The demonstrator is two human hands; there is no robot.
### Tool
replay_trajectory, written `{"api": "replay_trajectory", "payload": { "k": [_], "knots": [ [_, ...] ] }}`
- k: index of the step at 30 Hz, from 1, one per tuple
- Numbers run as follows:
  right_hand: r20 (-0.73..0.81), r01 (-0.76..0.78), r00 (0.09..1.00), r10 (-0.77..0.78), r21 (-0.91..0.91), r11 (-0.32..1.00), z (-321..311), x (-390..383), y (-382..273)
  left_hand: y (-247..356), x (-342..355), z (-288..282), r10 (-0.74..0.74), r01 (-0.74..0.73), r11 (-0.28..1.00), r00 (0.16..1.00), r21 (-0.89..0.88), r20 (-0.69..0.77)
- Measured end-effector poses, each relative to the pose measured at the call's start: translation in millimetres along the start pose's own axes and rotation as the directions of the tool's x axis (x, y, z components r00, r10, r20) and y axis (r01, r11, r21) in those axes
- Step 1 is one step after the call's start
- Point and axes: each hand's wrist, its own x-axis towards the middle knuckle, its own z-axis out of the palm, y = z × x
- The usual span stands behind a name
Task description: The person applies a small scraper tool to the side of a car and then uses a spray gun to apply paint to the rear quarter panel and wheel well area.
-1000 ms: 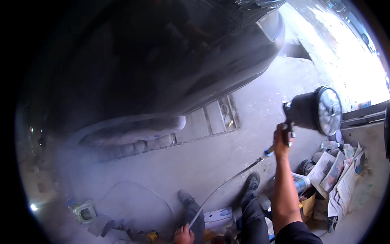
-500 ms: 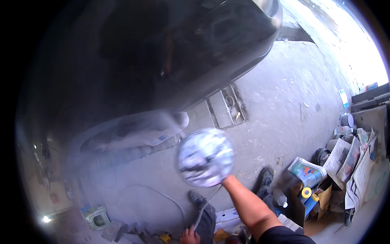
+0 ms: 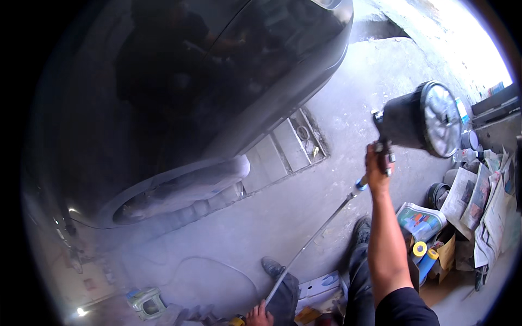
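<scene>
My right hand [image 3: 377, 169] is closed round the handle of a spray gun [image 3: 386, 157], held out over the floor to the right of a dark car [image 3: 228, 103]. A big dark cup [image 3: 405, 122] with a pale, streaked lid sits on the gun, tilted towards the right. From the gun's handle an air hose [image 3: 318, 231] runs down to my left hand [image 3: 259, 316], whose fingers wrap round it beside my knee. The car's wheel [image 3: 185, 190] looks covered with pale sheeting. Whitish haze hangs along the car's lower side.
Newspapers [image 3: 489, 217], a box with blue rolls [image 3: 428, 265] and a paint can [image 3: 436, 194] crowd the right side. A floor channel [image 3: 293, 144] with slabs lies beside the car. A green-grey container [image 3: 148, 304] stands at lower left, near the loose hose on the floor.
My right hand has swung the spray gun away from the car, up and to the right, turning the cup sideways. The hose is now stretched straighter. My left hand stays low on the hose.
</scene>
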Motion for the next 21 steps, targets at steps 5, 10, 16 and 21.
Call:
{"api": "replay_trajectory", "payload": {
  "k": [5,10,16,21],
  "knots": [
    [0.586,0.144,0.779,0.224,-0.514,0.845,47,-136,68,3,5,-6,-0.033,0.033,0.999,0.999,0.006,0.033],
    [0.628,0.102,0.758,-0.176,0.152,0.983,102,-203,-3,-3,2,3,-0.043,0.043,0.999,0.999,0.003,-0.009],
    [0.658,0.127,0.747,-0.097,0.002,0.992,86,-156,29,-2,10,0,-0.002,0.001,0.999,0.999,-0.035,-0.038],
    [0.280,-0.205,0.942,0.184,0.048,0.978,19,-42,41,4,13,-5,-0.048,0.048,0.999,0.999,0.022,-0.011]
  ]
}}
